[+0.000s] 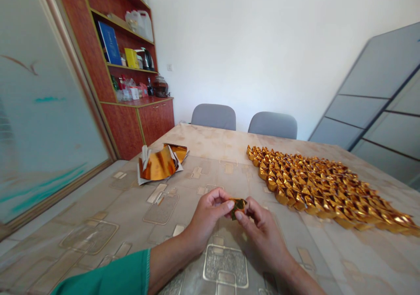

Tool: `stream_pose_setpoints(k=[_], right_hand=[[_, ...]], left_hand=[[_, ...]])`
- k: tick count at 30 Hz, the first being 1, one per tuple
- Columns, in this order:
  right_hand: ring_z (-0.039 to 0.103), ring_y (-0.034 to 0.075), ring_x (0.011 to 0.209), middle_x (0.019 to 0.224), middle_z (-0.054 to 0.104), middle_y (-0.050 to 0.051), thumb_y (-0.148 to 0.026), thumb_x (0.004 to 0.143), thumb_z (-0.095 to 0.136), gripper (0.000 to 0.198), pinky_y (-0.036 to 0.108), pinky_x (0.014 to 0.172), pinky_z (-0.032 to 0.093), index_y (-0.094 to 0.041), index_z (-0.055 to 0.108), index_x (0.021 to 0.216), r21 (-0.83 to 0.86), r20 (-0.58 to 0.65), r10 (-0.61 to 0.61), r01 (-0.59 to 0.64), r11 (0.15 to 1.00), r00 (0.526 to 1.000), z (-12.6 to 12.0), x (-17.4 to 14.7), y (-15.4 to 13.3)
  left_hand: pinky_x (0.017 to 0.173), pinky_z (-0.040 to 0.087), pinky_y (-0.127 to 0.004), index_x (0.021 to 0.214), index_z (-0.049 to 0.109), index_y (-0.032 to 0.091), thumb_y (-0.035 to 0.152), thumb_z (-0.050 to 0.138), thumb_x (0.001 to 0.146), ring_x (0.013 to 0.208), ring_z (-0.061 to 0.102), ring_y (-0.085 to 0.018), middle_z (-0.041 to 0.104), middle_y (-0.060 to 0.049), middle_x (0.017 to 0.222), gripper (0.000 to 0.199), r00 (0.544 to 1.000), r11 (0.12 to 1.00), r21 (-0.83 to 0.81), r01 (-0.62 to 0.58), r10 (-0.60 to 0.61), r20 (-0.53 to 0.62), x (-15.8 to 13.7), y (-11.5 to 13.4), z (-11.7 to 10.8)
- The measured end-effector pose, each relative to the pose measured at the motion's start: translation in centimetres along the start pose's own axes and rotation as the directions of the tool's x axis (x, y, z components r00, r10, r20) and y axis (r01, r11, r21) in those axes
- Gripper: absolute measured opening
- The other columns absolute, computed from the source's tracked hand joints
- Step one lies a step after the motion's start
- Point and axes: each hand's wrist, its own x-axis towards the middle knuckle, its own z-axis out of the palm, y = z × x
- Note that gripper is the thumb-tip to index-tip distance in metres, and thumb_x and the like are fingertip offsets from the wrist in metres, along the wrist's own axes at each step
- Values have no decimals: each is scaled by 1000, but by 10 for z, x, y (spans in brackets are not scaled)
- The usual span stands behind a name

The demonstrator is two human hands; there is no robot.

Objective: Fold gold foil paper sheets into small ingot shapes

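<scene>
A small piece of folded gold foil paper point(239, 205) is pinched between both my hands, over the middle of the table. My left hand point(211, 212) grips its left side, thumb on top. On the other side, my right hand point(259, 220) holds the right edge between thumb and curled fingers. To the right lie many folded gold foil pieces point(315, 183), set close together in rows. A loose stack of gold foil sheets point(159, 164) with white backing rests on the left, curled up at its edges.
A patterned cover lies over the table point(127, 216). Two grey chairs point(214, 116) stand at its far side, near the white wall. A red-brown shelf cabinet point(138, 116) is at the back left, beside a framed glass panel point(49, 102). Grey panels point(367, 81) lean at right.
</scene>
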Motion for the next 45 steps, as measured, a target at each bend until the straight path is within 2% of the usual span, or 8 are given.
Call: stream_pose_setpoints(k=[4, 9, 13, 16, 20, 33, 41, 45], right_hand=[[43, 14, 66, 68, 46, -3, -42, 95, 52, 31, 27, 60, 32, -21, 48, 73, 5, 4, -7, 7, 1000, 1000, -1, -1, 2], [40, 14, 63, 66, 43, -4, -43, 93, 54, 31, 26, 57, 30, -21, 47, 72, 44, 43, -7, 5, 999, 999, 2, -4, 6], [38, 14, 63, 67, 41, -4, -47, 90, 58, 35, 26, 57, 31, -22, 45, 70, 167, -5, 64, -63, 984, 998, 3, -1, 3], [38, 14, 61, 65, 41, -4, -52, 86, 63, 37, 26, 55, 32, -23, 46, 69, 289, -45, 142, -124, 949, 989, 1, 2, -4], [40, 15, 60, 63, 44, -4, -54, 83, 66, 36, 26, 55, 34, -24, 52, 70, 323, -55, 174, -147, 935, 983, -2, 5, -11], [42, 16, 62, 67, 47, -2, -48, 87, 62, 30, 27, 57, 36, -24, 53, 73, 283, -90, 129, -99, 954, 988, 2, 4, -13], [40, 15, 61, 64, 45, -4, -43, 89, 60, 30, 26, 56, 31, -22, 51, 71, 75, -123, 77, -68, 995, 989, 2, 1, -4], [43, 16, 65, 68, 47, -2, -56, 88, 57, 37, 28, 59, 35, -22, 53, 73, 252, -47, 103, -88, 964, 994, 0, 0, -10]], left_hand=[[66, 44, -25, 79, 64, 15, 38, 78, 72, 67, 56, -13, 64, -1, 73, 28, 999, 999, -33, 27, -26, 38, 0, 0, 0], [61, 41, -22, 73, 64, 14, 40, 81, 70, 63, 53, -10, 61, 1, 67, 31, 998, 996, -58, 62, -60, 33, 3, -3, -2], [63, 45, -24, 79, 65, 14, 44, 78, 72, 67, 56, -12, 64, -2, 73, 34, 991, 986, -100, 133, -130, 39, 2, -2, -1], [65, 47, -25, 88, 65, 15, 42, 73, 78, 69, 58, -13, 65, -1, 76, 29, 999, 998, -59, 35, -35, -6, 0, 3, 0], [62, 44, -23, 79, 64, 15, 30, 74, 76, 62, 54, -11, 61, 2, 70, 17, 995, 993, 70, -98, 100, -15, -2, 5, 1], [59, 42, -24, 74, 66, 15, 26, 72, 71, 59, 53, -12, 60, 1, 64, 13, 996, 987, 142, -70, 78, -50, -3, 4, 3], [57, 40, -23, 75, 66, 14, 29, 77, 67, 57, 51, -10, 62, 1, 65, 20, 999, 998, 56, 19, -16, -42, -1, 1, 5], [56, 37, -22, 76, 64, 14, 35, 81, 65, 56, 48, -8, 60, 2, 65, 29, 988, 988, -19, 153, -153, 30, -1, 6, 3]])
